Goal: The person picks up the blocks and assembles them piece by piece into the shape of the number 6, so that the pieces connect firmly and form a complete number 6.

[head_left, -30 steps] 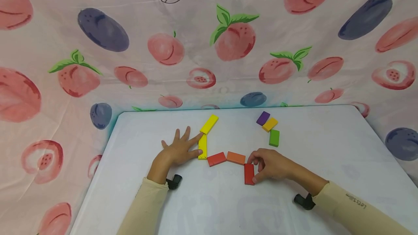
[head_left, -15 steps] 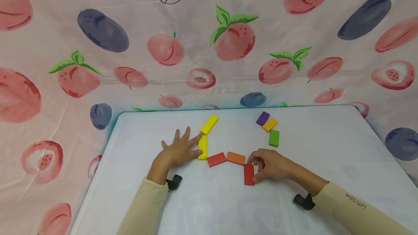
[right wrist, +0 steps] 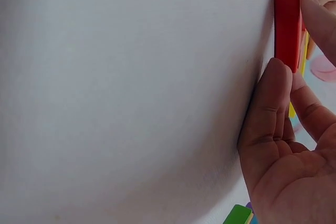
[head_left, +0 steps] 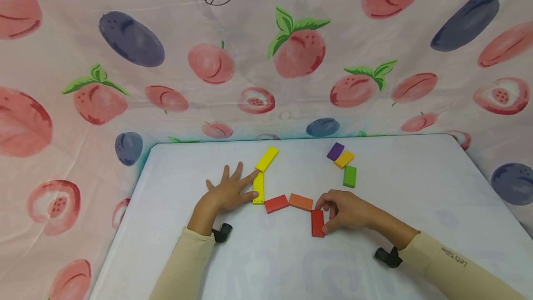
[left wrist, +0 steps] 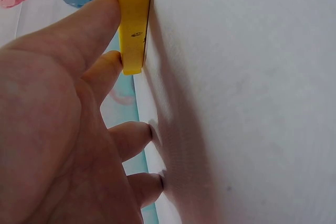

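My left hand [head_left: 226, 194] lies with spread fingers beside the lower yellow block [head_left: 259, 182]; the thumb and index finger touch its left side. The upper yellow block [head_left: 267, 159] slants away from its far end. A red block [head_left: 276, 203] and an orange block [head_left: 300, 202] continue the line to the right. At its right end, my right hand [head_left: 350, 209] holds another red block [head_left: 317, 223] by its far end and right side, with thumb and curled fingers. The right wrist view shows this red block [right wrist: 287, 22] flat on the white surface.
Purple [head_left: 335, 151], orange-yellow [head_left: 344, 159] and green [head_left: 350, 177] blocks lie close together at the back right of the white table [head_left: 266, 267]. A fruit-print cloth [head_left: 175, 73] hangs behind the table's far edge.
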`<control>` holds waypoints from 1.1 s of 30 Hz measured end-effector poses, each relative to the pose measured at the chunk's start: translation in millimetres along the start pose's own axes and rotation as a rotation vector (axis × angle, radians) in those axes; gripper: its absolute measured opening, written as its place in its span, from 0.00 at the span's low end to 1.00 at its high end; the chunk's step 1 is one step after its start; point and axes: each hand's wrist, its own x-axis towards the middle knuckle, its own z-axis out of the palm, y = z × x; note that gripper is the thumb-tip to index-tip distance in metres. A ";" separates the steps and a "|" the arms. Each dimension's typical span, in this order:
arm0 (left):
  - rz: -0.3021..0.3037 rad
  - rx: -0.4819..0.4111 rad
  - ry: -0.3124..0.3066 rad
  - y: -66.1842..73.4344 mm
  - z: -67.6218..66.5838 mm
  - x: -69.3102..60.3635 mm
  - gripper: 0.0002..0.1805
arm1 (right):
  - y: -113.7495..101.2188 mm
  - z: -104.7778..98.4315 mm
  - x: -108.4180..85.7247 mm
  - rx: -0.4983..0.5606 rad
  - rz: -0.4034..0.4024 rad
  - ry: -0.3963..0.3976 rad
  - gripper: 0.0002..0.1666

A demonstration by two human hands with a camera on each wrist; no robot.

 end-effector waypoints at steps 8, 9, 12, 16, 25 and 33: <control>0.000 -0.006 0.005 1.0 -0.2 -0.2 0.39 | -0.1 1.0 0.5 0.003 0.011 0.007 0.27; 0.001 -0.004 0.004 1.0 -0.3 -0.2 0.39 | 0.0 1.1 0.5 0.005 0.010 0.008 0.27; 0.002 -0.001 0.003 0.9 -0.4 -0.2 0.39 | 0.8 1.4 0.8 0.005 0.005 0.007 0.27; 0.003 -0.001 0.002 0.9 -0.6 -0.2 0.39 | 1.8 1.4 1.0 0.002 0.000 0.008 0.27; 0.000 0.002 0.003 0.6 -0.3 -0.1 0.39 | 1.9 1.9 1.5 0.017 0.012 0.009 0.27; -0.001 0.004 0.001 0.6 0.0 0.7 0.39 | 1.6 1.9 1.5 0.010 0.018 0.012 0.27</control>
